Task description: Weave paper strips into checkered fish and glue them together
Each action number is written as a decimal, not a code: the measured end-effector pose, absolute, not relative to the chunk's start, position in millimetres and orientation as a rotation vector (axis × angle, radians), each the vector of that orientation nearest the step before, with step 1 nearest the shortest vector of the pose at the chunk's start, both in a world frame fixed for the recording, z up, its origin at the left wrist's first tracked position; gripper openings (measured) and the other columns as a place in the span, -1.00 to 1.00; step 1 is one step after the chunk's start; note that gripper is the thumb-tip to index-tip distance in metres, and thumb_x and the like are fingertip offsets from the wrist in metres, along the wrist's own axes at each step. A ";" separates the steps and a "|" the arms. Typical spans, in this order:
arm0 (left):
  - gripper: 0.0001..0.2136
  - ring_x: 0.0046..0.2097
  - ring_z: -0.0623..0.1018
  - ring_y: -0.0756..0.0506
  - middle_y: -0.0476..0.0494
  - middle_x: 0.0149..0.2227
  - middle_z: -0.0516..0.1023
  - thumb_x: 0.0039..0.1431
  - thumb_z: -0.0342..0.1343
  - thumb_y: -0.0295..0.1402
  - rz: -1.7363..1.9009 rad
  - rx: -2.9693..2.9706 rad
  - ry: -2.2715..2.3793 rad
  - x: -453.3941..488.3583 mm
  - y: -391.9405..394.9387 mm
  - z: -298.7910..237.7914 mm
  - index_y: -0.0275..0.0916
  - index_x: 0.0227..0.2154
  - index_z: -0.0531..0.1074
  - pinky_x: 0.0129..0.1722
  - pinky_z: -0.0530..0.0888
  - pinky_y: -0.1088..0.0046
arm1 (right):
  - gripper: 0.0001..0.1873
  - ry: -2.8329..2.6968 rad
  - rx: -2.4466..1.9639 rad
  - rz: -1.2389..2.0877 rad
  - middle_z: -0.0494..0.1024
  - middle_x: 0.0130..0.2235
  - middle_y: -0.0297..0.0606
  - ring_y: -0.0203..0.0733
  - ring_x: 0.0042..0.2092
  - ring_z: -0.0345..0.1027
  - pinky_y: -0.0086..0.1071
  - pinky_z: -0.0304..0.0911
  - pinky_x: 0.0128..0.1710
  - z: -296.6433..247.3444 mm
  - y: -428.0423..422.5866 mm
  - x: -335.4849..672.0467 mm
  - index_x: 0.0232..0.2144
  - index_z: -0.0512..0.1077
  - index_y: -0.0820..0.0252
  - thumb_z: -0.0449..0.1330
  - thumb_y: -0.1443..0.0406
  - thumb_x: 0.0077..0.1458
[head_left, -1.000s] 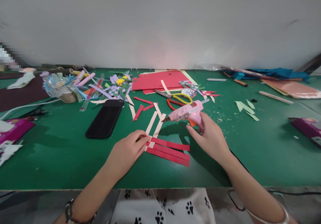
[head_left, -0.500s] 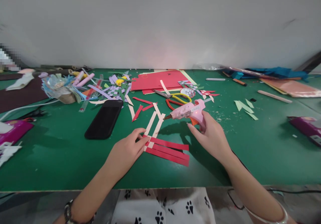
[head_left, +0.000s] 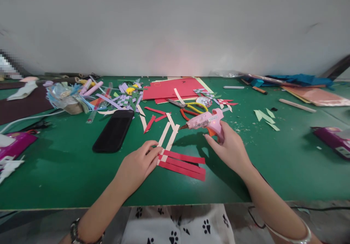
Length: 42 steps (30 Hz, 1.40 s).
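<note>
My right hand (head_left: 233,147) grips a pink hot glue gun (head_left: 204,119), raised over the table with its nozzle pointing left. The nozzle tip is close to the upper end of a cream paper strip (head_left: 172,137); whether they touch I cannot tell. Red paper strips (head_left: 184,162) and cream ones cross in a small checkered weave (head_left: 163,158). My left hand (head_left: 138,161) has its fingers closed at the left edge of that weave, holding it against the table. The red ends fan out to the right, and the cream ends stretch away from me.
A black phone (head_left: 114,131) lies left of the weave. Scissors (head_left: 191,108) with yellow and orange handles lie behind the glue gun, before red paper sheets (head_left: 175,88). Paper scraps (head_left: 128,96) clutter the back left. Purple devices (head_left: 19,142) sit at both sides of the green table (head_left: 68,182).
</note>
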<state>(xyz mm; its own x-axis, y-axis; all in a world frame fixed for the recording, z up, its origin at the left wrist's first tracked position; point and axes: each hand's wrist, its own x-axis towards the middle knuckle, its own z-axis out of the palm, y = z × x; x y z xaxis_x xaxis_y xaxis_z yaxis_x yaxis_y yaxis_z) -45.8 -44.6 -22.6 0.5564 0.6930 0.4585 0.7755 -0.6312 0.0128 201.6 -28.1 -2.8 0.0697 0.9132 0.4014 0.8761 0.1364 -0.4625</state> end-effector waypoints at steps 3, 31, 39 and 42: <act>-0.69 -0.47 0.49 0.03 -0.17 -0.25 0.45 0.19 -0.28 -0.43 -0.616 -2.623 -1.238 -46.4 -44.6 -23.1 -0.28 -0.38 0.40 -0.57 0.38 0.57 | -0.69 -1.778 -1.718 0.102 0.26 -0.60 -0.36 -0.33 -0.62 0.03 -0.45 -0.07 -0.63 -2.5 -28.2 202.1 -0.41 0.23 0.21 0.05 0.07 -0.10; -0.71 -0.54 0.48 -0.01 -0.10 -0.52 0.50 0.14 -0.24 -0.60 -0.466 -2.361 -0.725 -47.6 -35.3 -12.9 -0.36 -0.45 0.40 -0.61 0.36 0.52 | -0.69 -1.578 -1.731 0.177 0.20 -0.62 -0.43 -0.34 -0.61 0.02 -0.44 -0.03 -0.60 -1.6 -22.0 212.9 -0.43 0.19 0.19 0.05 0.09 -0.16; -0.73 -0.47 0.49 -0.01 -0.06 -0.52 0.53 0.15 -0.19 -0.39 -0.823 -2.414 -1.193 -47.0 -29.3 18.3 -0.25 -0.49 0.40 -0.54 0.36 0.55 | -0.71 -1.321 -1.650 0.259 0.12 -0.65 -0.48 -0.37 -0.60 -0.02 -0.46 -0.04 -0.62 9.4 -22.4 218.0 -0.57 0.12 0.14 0.07 0.07 -0.22; -0.76 -0.53 0.44 0.02 0.00 -0.54 0.51 0.10 -0.14 -0.30 -1.100 -2.486 -1.620 -43.0 -30.6 35.9 -0.23 -0.50 0.40 -0.55 0.34 0.58 | -0.72 -1.207 -1.618 0.312 0.15 -0.62 -0.47 -0.36 -0.57 0.03 -0.45 0.00 -0.60 12.1 -22.7 223.1 -0.57 0.15 0.15 0.09 0.08 -0.22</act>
<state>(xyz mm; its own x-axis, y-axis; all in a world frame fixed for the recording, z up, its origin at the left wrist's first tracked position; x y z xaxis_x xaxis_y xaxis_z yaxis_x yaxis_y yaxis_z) -43.0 -30.6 35.9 0.2341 0.8122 0.5344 0.7962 -0.4755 0.3740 223.1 -22.7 12.1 0.4583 0.8168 0.3504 0.5445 0.0537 -0.8371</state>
